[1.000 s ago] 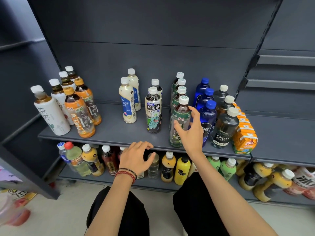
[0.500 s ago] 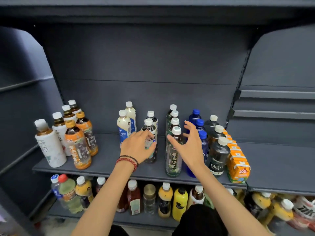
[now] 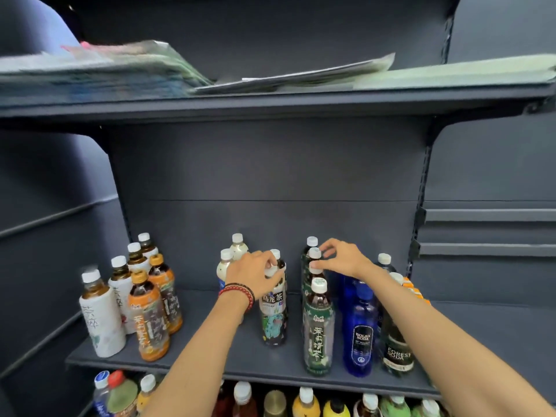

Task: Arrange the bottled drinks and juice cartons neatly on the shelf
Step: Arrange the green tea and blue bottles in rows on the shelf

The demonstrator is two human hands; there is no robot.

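Observation:
On the grey middle shelf [image 3: 210, 353] the drinks stand in rows. My left hand [image 3: 255, 273] is closed around the cap of the front oolong tea bottle [image 3: 273, 317], which has a dark cartoon label. My right hand [image 3: 341, 258] pinches the cap of a green tea bottle [image 3: 314, 254] in the middle of its row; the front green tea bottle [image 3: 318, 326] stands free. To the right are blue soda bottles [image 3: 361, 326], dark Forest soda bottles [image 3: 397, 347] and orange juice cartons [image 3: 416, 291], mostly hidden behind my right forearm.
At the left stand white-label tea bottles [image 3: 102, 320] and orange-label bottles [image 3: 149, 323]. Cream milk-tea bottles [image 3: 225, 266] sit behind my left hand. Flat paper stacks [image 3: 120, 67] lie on the upper shelf. The lower shelf holds several bottles [image 3: 304, 401].
The view has tilted up, showing the upper shelf. My left hand rose from the shelf edge onto the oolong bottle's cap. My right hand moved from the front green tea bottle to a cap further back.

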